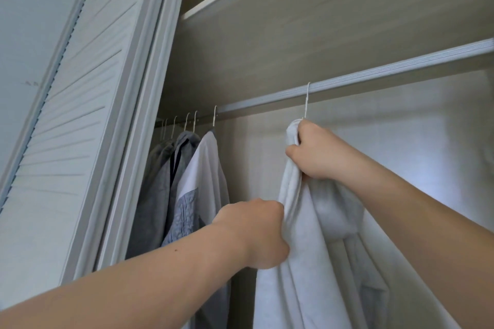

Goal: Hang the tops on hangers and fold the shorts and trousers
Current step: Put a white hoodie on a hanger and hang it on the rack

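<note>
A pale grey-white hooded top [315, 261] hangs from a thin white hanger whose hook [307, 100] sits over the silver wardrobe rail [374, 76]. My right hand [318, 149] grips the top's neck just under the hook. My left hand [256, 232] is closed on the top's left edge lower down. The hanger's body is hidden inside the fabric.
Further left on the rail hang several tops: a white and blue shirt [200, 189] and grey garments [160, 181]. A louvred wardrobe door [74, 141] stands at the left. A shelf [267, 15] runs above the rail. The wardrobe's back wall [414, 125] shows behind the top.
</note>
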Action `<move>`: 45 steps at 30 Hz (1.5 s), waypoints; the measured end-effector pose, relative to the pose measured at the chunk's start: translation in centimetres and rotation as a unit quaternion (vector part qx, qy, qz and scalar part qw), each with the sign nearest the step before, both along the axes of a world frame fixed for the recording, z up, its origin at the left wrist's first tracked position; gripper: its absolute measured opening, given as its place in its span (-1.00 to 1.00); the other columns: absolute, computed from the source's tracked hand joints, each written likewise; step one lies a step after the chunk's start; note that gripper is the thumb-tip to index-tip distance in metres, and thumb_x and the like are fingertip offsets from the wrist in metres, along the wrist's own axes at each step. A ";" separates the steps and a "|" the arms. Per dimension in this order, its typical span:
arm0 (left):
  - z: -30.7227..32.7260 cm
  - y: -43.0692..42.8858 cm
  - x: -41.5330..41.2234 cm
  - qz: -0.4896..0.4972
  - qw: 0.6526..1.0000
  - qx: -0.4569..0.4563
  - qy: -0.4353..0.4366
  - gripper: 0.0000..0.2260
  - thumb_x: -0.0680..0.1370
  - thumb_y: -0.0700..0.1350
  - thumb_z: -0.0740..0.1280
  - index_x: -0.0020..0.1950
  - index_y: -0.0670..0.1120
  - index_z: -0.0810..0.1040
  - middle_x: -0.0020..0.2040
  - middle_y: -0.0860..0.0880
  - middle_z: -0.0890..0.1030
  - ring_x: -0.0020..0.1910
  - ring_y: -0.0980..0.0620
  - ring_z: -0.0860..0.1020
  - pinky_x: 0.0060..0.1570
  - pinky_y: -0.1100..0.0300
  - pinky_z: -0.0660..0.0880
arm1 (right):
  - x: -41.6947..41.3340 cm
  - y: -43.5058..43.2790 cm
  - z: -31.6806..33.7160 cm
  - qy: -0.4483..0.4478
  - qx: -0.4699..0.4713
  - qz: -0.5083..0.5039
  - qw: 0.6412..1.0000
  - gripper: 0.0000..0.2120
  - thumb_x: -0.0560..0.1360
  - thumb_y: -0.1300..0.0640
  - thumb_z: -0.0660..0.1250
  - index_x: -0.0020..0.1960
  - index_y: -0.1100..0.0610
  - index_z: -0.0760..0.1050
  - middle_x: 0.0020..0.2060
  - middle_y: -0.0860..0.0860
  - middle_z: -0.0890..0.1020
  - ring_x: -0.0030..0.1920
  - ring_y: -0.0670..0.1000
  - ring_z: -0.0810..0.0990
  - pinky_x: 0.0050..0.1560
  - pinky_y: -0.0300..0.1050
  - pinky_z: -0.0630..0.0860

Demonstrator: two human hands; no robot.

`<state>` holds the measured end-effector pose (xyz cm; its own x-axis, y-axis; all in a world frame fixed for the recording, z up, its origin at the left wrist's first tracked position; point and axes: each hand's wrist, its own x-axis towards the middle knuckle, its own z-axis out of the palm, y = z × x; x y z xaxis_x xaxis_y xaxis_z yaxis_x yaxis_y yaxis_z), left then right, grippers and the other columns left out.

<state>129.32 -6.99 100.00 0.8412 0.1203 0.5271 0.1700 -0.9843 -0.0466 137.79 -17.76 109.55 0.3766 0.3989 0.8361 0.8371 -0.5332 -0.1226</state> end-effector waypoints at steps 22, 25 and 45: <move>-0.4 11.8 -1.0 0.192 0.981 -0.009 -0.039 -0.84 0.52 -0.17 0.20 0.09 -0.03 0.37 -0.14 0.00 0.46 -0.21 -0.05 0.51 -0.19 0.05 0.50 | 4.6 15.7 1.7 0.072 -0.083 0.072 0.991 -0.68 0.54 0.40 0.17 0.27 0.32 0.47 0.17 0.30 0.60 0.15 0.28 0.60 -0.11 -0.02 0.51; -0.7 12.2 -0.9 0.205 0.978 -0.006 -0.033 -0.83 0.53 -0.18 0.21 0.11 -0.03 0.39 -0.12 0.00 0.47 -0.15 -0.06 0.54 -0.10 0.00 0.57 | 4.6 16.6 1.5 0.095 -0.086 0.076 0.989 -0.72 0.51 0.44 0.18 0.20 0.36 0.48 0.05 0.35 0.64 0.01 0.31 0.66 -0.22 -0.02 0.51; -9.2 10.4 -22.5 0.261 0.944 0.176 -0.102 -0.55 0.57 0.19 0.00 0.24 0.02 0.52 0.21 0.05 0.55 0.19 -0.08 0.50 0.10 -0.03 0.48 | -8.1 12.7 -15.1 -0.107 -0.122 0.332 0.929 -0.34 0.55 -0.36 -0.05 0.61 -0.21 -0.05 0.61 -0.19 0.00 0.60 -0.12 -0.11 0.55 -0.03 -0.06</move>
<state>106.81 3.43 90.80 0.5922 0.2786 0.7561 0.6687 -0.6935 -0.2683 129.69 -5.01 94.46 -0.1860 0.6717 0.7171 0.9825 0.1202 0.1422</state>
